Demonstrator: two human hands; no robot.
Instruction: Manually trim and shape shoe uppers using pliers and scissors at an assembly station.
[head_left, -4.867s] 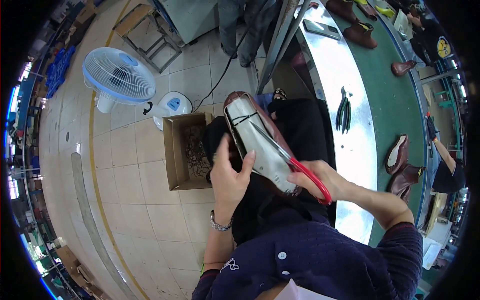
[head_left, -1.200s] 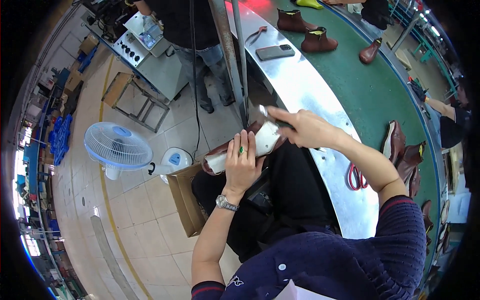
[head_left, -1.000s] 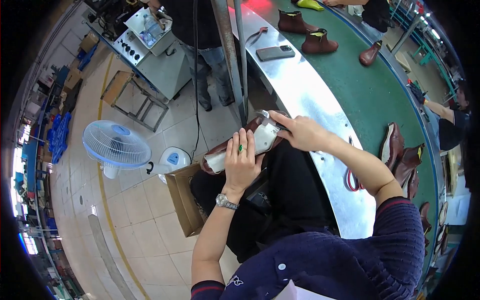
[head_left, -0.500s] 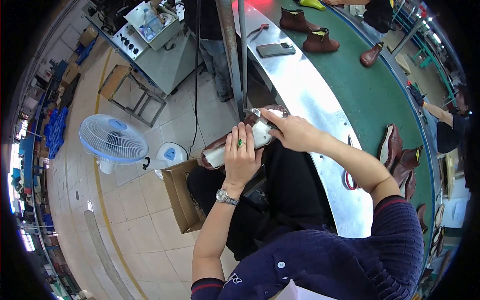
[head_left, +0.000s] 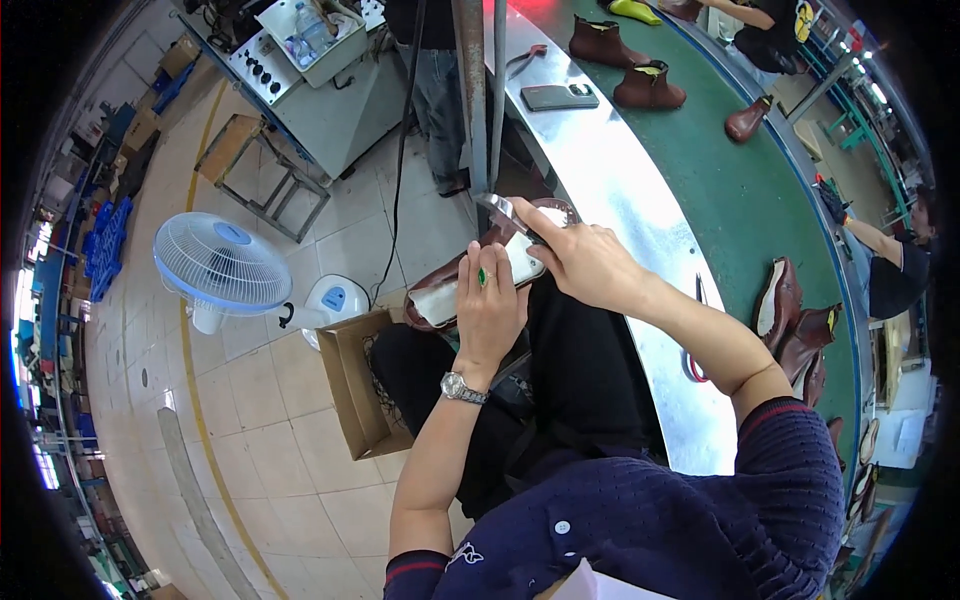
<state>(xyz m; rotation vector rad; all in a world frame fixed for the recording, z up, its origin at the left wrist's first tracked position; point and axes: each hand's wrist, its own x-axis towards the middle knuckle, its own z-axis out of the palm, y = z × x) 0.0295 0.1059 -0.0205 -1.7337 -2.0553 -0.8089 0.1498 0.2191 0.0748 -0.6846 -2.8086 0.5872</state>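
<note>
At the far left a blue plastic rack [head_left: 107,250] stands by the wall. A blue-and-white fan [head_left: 222,262] comes next, with a wooden-topped stool [head_left: 228,148] behind it. Beyond the stool is a grey cabinet [head_left: 350,125] with black knobs, carrying a pale bin of bottles. An open cardboard box [head_left: 346,400] sits beside the person's knee.

Just to the right of the box, over the lap, lies a brown shoe [head_left: 432,303] with its pale sole facing up, slanting from the box side up toward the counter. The person's left hand [head_left: 490,305] lies across the sole, fingers straight and close together, pressing on the shoe; it wears a green-stoned ring, with a metal-banded watch at the wrist. Above the shoe's far part is the metal head of a tool [head_left: 502,212]; whether it touches the shoe cannot be told. The right hand [head_left: 595,262] is curled around the tool's dark handle.

Farther right runs the shiny metal counter [head_left: 640,165], bearing a dark phone [head_left: 560,97] and, partly hidden by the right forearm, red-handled scissors [head_left: 696,368]. Past it, a green surface [head_left: 720,195] carries brown boots [head_left: 650,88] and shoes. At the far right a co-worker in black reaches an arm forward.
</note>
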